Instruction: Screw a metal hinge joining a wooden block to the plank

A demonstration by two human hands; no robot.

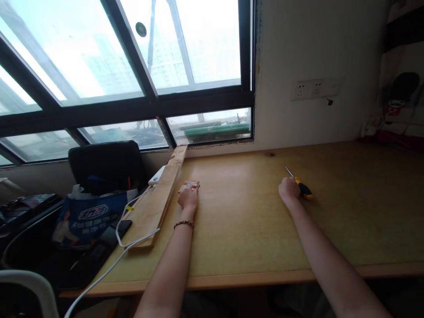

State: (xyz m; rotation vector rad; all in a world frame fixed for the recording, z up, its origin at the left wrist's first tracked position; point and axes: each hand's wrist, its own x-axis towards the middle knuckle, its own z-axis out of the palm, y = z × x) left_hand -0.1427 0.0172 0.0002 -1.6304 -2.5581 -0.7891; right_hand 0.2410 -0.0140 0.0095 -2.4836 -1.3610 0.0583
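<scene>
My right hand [289, 190] is closed round a screwdriver [304, 190] with a yellow and black handle. Its thin metal shaft points up and to the left, just above the tabletop. My left hand [188, 197], with a braided bracelet at the wrist, has its fingers curled on a small flat wooden-looking piece [195, 183] with shiny metal-like bits. That piece lies at or close to the table surface, and my fingers cover part of it, so its exact kind does not show. A wide stretch of tabletop separates the two hands.
Left of my left hand, a long wooden board [155, 207] lies on the yellowish table [241, 221]. A white power strip [157, 175] and white cable [114, 265] run beside it. Further left are a blue bag [96, 216] and black chair [106, 163]. Wall sockets [308, 89] sit above the table.
</scene>
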